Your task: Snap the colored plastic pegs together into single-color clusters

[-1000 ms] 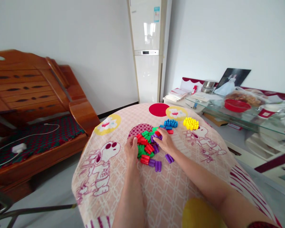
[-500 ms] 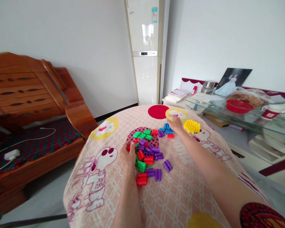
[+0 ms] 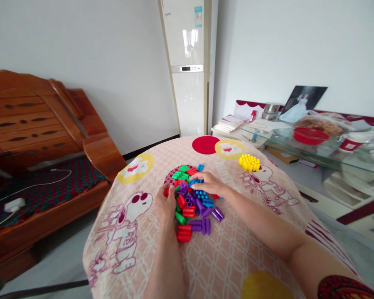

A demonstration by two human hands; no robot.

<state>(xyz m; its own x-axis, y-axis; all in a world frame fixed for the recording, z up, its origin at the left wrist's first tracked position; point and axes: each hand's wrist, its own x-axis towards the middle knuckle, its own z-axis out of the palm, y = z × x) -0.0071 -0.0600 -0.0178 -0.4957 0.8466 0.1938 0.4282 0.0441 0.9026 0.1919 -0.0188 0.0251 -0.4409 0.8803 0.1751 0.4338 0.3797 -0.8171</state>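
A pile of small plastic building blocks lies on the cloth between my hands, with red blocks (image 3: 183, 236), green blocks (image 3: 180, 218), purple blocks (image 3: 217, 214) and blue blocks (image 3: 202, 194). My right hand (image 3: 210, 185) rests over the pile's far right side, its fingers stretched across the blue blocks. Against the left edge sits my left hand (image 3: 166, 200), thumb and fingers apart beside red and green blocks; some of its fingertips are hidden. A cluster of yellow blocks (image 3: 249, 162) stands apart, beyond my right forearm.
A patterned cloth (image 3: 224, 261) covers the rounded table. To the left is a wooden bench (image 3: 102, 155) with a charger and cable. On the right, a glass-topped cabinet holds a red bowl (image 3: 311, 136), papers and a photo. A tall white appliance (image 3: 190, 99) stands behind.
My right hand has come back from the far side toward me and left, sweeping blue blocks into the pile. My left hand has stayed at the pile's left edge.
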